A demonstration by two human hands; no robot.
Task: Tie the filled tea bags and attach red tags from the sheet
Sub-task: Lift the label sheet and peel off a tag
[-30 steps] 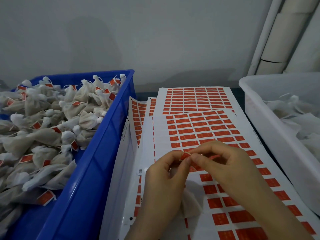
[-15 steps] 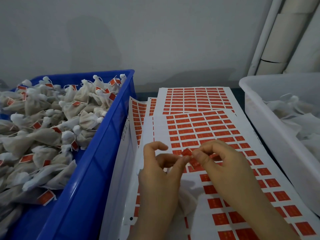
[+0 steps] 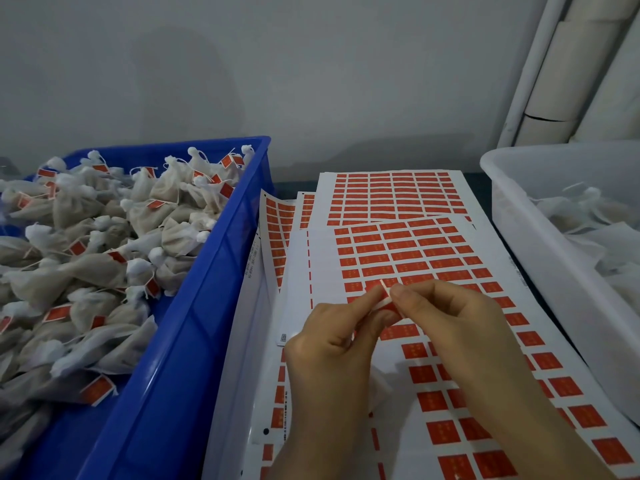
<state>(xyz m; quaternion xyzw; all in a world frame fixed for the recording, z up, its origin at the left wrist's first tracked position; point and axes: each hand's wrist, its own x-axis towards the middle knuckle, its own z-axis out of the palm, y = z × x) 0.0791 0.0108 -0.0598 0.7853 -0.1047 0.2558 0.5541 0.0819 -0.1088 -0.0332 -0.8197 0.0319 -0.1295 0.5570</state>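
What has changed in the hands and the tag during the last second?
Both hands, left hand and right hand, keep pinching the red tag, now folded between the fingertips. Half a second ago the left index finger stood raised; it now presses the tag. The tag sheets and blue crate stayed put.

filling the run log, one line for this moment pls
left hand + right hand: pinching small red paper tag | over white tag sheet | step: tagging

Both forearms reach in from the bottom edge, and the hands meet fingertip to fingertip. The left hand (image 3: pixel 332 344) pinches with curled fingers; the right hand (image 3: pixel 453 317), knuckles up, pinches against it, thumb tucked under
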